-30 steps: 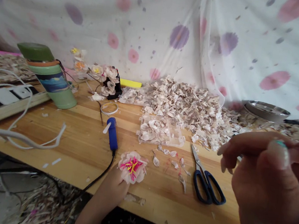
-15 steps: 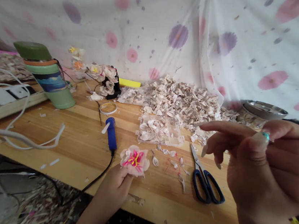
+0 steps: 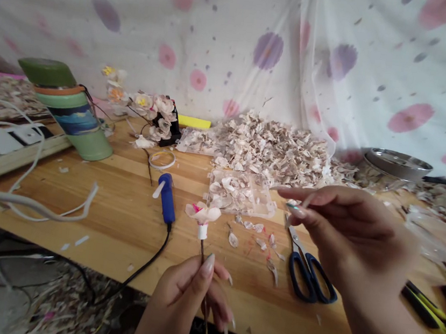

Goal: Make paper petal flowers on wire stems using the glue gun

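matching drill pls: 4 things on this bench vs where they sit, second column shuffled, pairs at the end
Things
1. scissors
2. green bottle
3. clear tray of petals
4. flower on a stem

Places
A. held up in the left hand
B. lying flat on the wooden table, below the right hand
C. far left of the table, beside the white cables
D. just in front of the big pile of petals

Pairs: 1-B, 2-C, 3-D, 4-A
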{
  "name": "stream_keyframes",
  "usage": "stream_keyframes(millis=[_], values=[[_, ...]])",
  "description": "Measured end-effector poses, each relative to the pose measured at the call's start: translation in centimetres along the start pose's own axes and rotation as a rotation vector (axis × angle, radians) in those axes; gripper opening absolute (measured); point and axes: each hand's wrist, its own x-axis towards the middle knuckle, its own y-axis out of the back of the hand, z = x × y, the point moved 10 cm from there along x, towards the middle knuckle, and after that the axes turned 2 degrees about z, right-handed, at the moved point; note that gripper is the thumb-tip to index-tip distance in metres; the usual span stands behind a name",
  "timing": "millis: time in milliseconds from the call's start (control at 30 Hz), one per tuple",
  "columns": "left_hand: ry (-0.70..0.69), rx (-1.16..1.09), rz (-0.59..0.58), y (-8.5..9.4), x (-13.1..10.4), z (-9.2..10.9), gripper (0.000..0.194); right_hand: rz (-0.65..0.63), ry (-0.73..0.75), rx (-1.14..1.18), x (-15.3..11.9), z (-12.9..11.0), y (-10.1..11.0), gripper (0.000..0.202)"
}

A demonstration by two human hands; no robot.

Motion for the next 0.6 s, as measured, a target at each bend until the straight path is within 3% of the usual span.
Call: stream_keyframes(millis=[167, 267, 433, 533, 600], values=[[0.134, -0.142, -0.013, -0.4, -1.1, -0.5, 0.047, 0.084, -0.025, -0.174, -0.2, 1.4, 0.3, 0.009], [0.132, -0.205, -0.037, -0.4, -1.3, -0.4, 0.047, 0.01, -0.066, -0.228, -0.4, 2.5, -1.0, 0.007], [0.111, -0.261, -0.024, 0.0, -2.0, 0.1, 0.049, -0.405, -0.215, -0.326, -2.3, 6.3, -7.2, 0.015], [0.083, -0.228, 0.011, 0.8, -2.3, 0.5, 0.048, -0.631, -0.181, -0.402, -3.6, 7.5, -11.8, 0.019], [0.048, -0.219, -0.004, 1.1, -2.4, 0.7, 0.048, -0.686, -0.121, -0.415, -3.7, 7.7, -14.6, 0.023]])
